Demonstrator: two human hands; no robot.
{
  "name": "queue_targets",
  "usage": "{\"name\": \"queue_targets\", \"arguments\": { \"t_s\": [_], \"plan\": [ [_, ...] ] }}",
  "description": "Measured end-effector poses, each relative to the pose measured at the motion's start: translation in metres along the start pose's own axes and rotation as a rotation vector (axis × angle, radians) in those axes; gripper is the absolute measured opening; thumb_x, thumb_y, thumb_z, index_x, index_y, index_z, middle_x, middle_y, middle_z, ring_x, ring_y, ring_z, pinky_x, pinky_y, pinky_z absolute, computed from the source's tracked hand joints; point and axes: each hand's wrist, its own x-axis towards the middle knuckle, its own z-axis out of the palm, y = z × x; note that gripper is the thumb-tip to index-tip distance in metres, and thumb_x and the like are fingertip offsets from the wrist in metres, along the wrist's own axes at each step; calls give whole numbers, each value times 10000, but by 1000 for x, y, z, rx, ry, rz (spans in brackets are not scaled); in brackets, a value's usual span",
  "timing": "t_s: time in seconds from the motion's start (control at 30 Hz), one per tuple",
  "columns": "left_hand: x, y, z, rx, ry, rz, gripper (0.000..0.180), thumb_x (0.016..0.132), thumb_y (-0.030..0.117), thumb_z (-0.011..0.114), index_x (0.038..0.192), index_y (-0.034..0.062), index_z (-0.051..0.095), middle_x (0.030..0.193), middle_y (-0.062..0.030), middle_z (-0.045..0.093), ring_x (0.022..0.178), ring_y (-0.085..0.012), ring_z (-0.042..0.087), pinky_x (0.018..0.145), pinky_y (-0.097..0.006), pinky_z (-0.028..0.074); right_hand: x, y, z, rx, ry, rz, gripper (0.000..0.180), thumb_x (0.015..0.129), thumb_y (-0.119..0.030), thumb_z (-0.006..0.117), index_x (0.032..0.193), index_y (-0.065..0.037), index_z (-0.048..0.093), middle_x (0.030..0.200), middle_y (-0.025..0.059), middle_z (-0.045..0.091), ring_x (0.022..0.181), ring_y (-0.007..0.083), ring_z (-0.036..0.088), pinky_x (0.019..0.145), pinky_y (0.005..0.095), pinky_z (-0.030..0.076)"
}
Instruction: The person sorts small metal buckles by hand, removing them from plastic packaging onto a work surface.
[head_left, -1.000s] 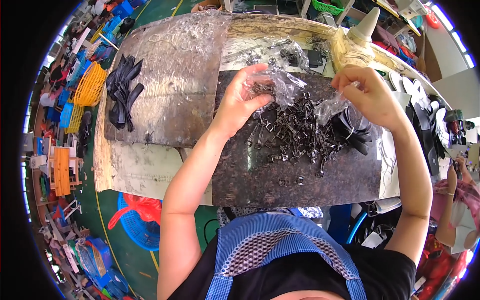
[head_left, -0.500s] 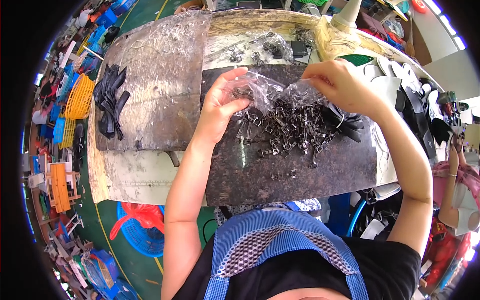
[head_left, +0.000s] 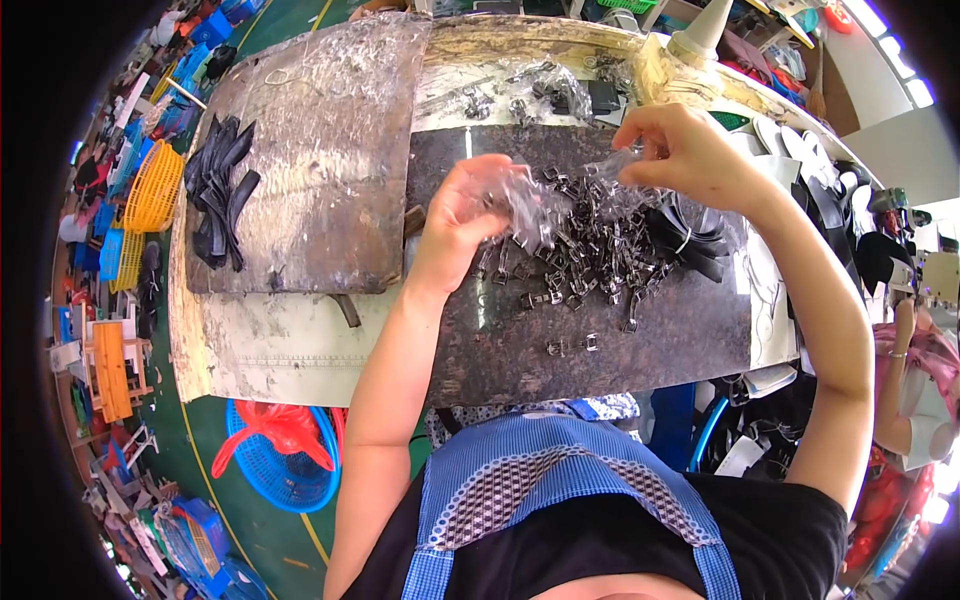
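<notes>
A crumpled clear plastic bag (head_left: 522, 205) is bunched in my left hand (head_left: 455, 222), its fingers closed round it. My right hand (head_left: 695, 160) is curled, with thumb and fingertips gripping more clear plastic (head_left: 608, 170); I cannot tell whether both pieces are one bag. Under and between the hands lies a heap of small dark metal buckles (head_left: 605, 250) on a dark board (head_left: 600, 360). Two loose buckles (head_left: 572, 346) lie nearer me. A tied bundle of black straps (head_left: 700, 245) rests beside the heap, below my right hand.
More black straps (head_left: 215, 190) lie on a worn board (head_left: 310, 180) at left. Further plastic with buckles (head_left: 545, 88) is at the back. Pale shoe-sole-shaped pieces (head_left: 795, 145) stand at right. A blue basket (head_left: 290, 480) with a red bag sits below the table.
The plastic between my hands has crumpled further, and more of the buckle heap shows. My left hand has shifted slightly right; my right hand has risen a little.
</notes>
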Motion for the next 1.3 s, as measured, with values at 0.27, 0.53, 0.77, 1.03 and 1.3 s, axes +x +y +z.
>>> {"name": "queue_targets", "arguments": {
  "t_s": [0.27,0.53,0.77,1.03,1.3],
  "plan": [
    [5,2,30,191,-323,-28,636,745,-73,585,1373,18,539,1467,-108,504,1091,-199,676,948,-316,508,6,-15,9,358,1,-23,372,848,-316,779,1047,-9,715,759,13,646,683,83,559,614,269,436],
    [1,-5,20,167,-241,-39,651,744,-86,552,1390,-11,516,1295,-91,632,1067,-186,680,967,-311,505,-20,0,43,439,269,76,247,932,-234,691,1021,-9,742,744,27,656,671,71,576,604,253,447],
    [-3,4,18,148,-164,-109,634,755,-82,547,1383,-6,519,1319,-95,615,1077,-180,675,956,-309,515,-28,-16,53,388,486,97,177,903,-146,714,1037,-33,739,736,30,664,644,79,553,596,260,449],
    [-4,3,21,173,-224,-34,644,744,-81,562,1379,16,526,1420,-93,548,1184,-175,605,1043,-330,465,-29,-27,61,482,529,72,114,888,-99,701,944,-2,683,752,1,642,662,60,526,629,229,446],
    [-3,0,12,95,-140,12,537,761,-111,553,1279,30,562,1429,-98,523,1221,-188,565,1045,-361,472,-33,-10,52,257,337,65,115,889,-123,695,917,-12,688,745,30,663,650,104,553,612,267,445]
  ]
}}
